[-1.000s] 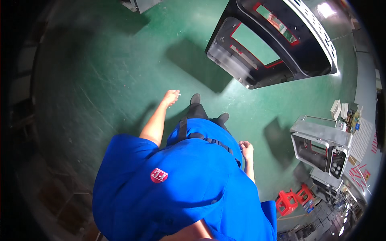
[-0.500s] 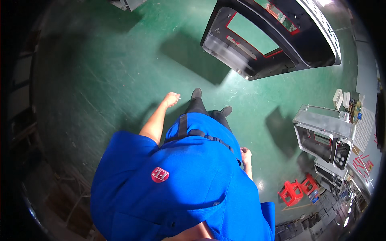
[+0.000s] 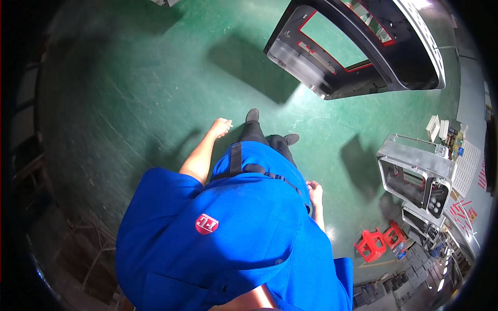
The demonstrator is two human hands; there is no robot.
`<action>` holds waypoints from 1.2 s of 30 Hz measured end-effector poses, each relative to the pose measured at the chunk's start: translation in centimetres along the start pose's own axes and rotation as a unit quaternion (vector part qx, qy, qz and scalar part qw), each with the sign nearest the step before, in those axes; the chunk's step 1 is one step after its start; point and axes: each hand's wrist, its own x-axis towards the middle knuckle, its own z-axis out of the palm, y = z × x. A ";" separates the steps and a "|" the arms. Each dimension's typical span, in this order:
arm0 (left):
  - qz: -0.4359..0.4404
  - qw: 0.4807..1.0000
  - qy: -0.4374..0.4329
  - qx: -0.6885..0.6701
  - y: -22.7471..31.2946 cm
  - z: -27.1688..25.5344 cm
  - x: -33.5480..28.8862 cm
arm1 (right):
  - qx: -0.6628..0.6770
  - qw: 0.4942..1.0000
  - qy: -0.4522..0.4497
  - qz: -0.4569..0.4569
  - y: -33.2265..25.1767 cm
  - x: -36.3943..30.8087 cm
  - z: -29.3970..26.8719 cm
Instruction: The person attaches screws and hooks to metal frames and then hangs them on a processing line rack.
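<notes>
My left hand point(image 3: 220, 127) hangs away from my body on the left, over the green floor point(image 3: 129, 109). Its fingers are closed, and a small pale thing sticks out from them, too small to name. Close against my right hip is my right hand point(image 3: 315, 192), its fingers curled in. What it holds, if anything, does not show. Neither hand touches any of the equipment around. The nearest large thing ahead is a black and grey machine housing point(image 3: 389, 85) with red-edged window openings.
To the right stand a silver metal housing point(image 3: 415, 150) and, behind it, a smaller similar one point(image 3: 415, 222). Two red plastic stools point(image 3: 370, 245) stand at the lower right. A grey worktop point(image 3: 469, 124) with parts runs along the right edge. Metal frames point(image 3: 88, 243) are at the lower left.
The black housing has shifted slightly right in view, and the silver housing and stools slightly left. My right hand sits a little farther forward. Both hands keep their closed shape.
</notes>
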 end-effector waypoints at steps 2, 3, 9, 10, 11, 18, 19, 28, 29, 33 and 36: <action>0.024 1.000 -0.007 0.002 0.3 1.3 -0.6 | -0.020 1.000 -0.003 -0.006 0.4 -0.6 0.5; 0.031 0.999 -0.014 0.005 0.3 1.5 -0.7 | -0.011 1.000 -0.001 -0.008 0.7 -0.9 0.7; 0.021 0.998 -0.027 0.055 0.1 1.4 -0.6 | 0.034 0.999 0.014 -0.001 2.1 -2.2 1.1; 0.008 0.998 -0.033 0.044 0.1 1.1 -0.4 | 0.051 0.999 0.014 -0.002 2.4 -2.3 0.9; 0.010 0.998 -0.022 0.051 0.4 0.7 -0.5 | 0.072 0.997 0.012 -0.005 3.1 -2.1 1.2; 0.023 0.998 0.044 -0.024 0.9 0.7 -2.4 | 0.002 1.000 -0.024 -0.003 4.3 -1.6 1.3; 0.014 0.997 0.031 -0.065 -0.1 1.6 -2.6 | -0.030 0.999 -0.030 -0.022 3.7 -1.8 0.7; 0.093 0.986 0.067 -0.123 -4.7 5.0 -8.3 | -0.042 0.990 -0.135 0.012 6.4 3.5 -1.9; 0.082 0.976 0.073 -0.189 -6.9 5.0 -8.1 | -0.004 0.990 -0.134 0.052 6.8 4.9 -2.5; 0.069 0.950 0.099 -0.289 -14.4 1.4 -5.5 | -0.013 0.995 -0.099 -0.001 -0.9 6.4 -2.2; 0.001 0.937 0.166 -0.306 -17.1 -3.0 -5.2 | -0.042 0.994 -0.095 -0.029 -6.9 9.0 2.0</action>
